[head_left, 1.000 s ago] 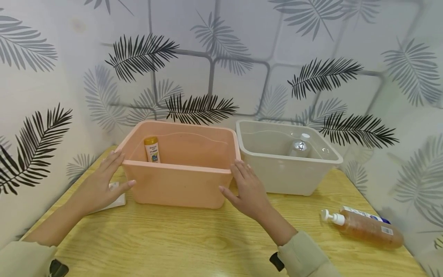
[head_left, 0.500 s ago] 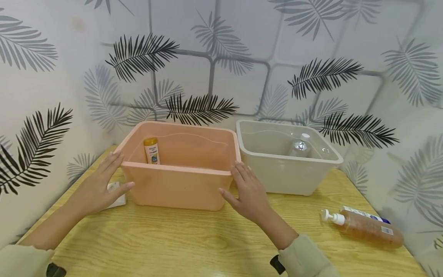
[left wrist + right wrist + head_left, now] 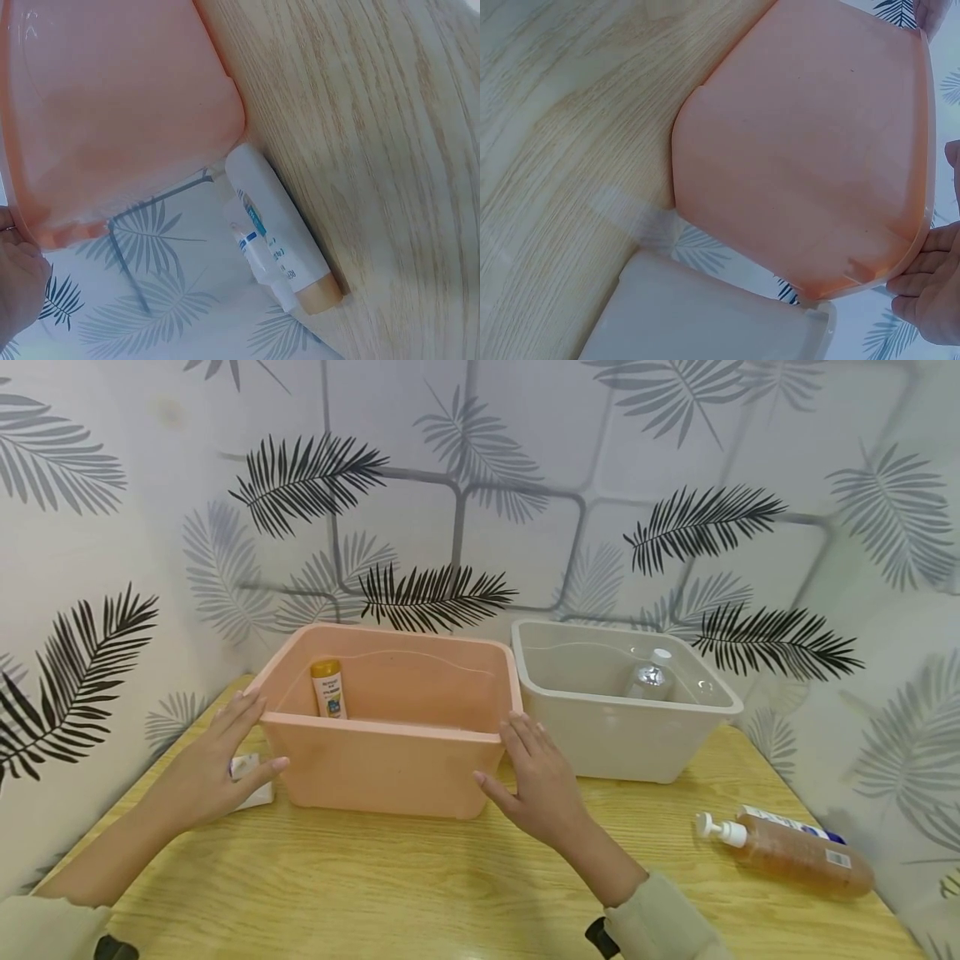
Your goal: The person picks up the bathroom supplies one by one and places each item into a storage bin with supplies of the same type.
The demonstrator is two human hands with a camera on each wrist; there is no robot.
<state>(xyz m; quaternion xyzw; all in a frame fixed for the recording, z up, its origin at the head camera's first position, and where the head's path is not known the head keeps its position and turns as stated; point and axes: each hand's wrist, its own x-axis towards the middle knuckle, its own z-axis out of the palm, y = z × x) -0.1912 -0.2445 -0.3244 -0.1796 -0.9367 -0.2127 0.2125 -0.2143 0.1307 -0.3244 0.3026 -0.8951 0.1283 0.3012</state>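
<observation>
A pink plastic bin (image 3: 382, 772) stands on the wooden table. My left hand (image 3: 202, 768) touches its left front rim corner with long, nearly straight fingers, thumb held apart. At the right front corner, my right hand (image 3: 542, 781) rests extended fingers on the rim. The right wrist view shows those fingers (image 3: 930, 262) along the rim edge. Inside the bin leans a white bottle with a yellow cap (image 3: 328, 689). Beside the bin, partly behind my left hand, lie a white bottle with a gold cap (image 3: 281, 217) and a small white tube (image 3: 255, 251).
A beige bin (image 3: 622, 735) stands close to the pink bin's right side, with a clear bottle (image 3: 651, 681) inside. An amber pump bottle (image 3: 802, 856) and a white tube with a blue cap (image 3: 787, 823) lie at the table's right. A leaf-patterned wall (image 3: 480, 485) rises behind.
The pink bin has shifted slightly toward me, its front rim now lower in the head view. Both hands stay at its corners; the left has moved slightly left with it.
</observation>
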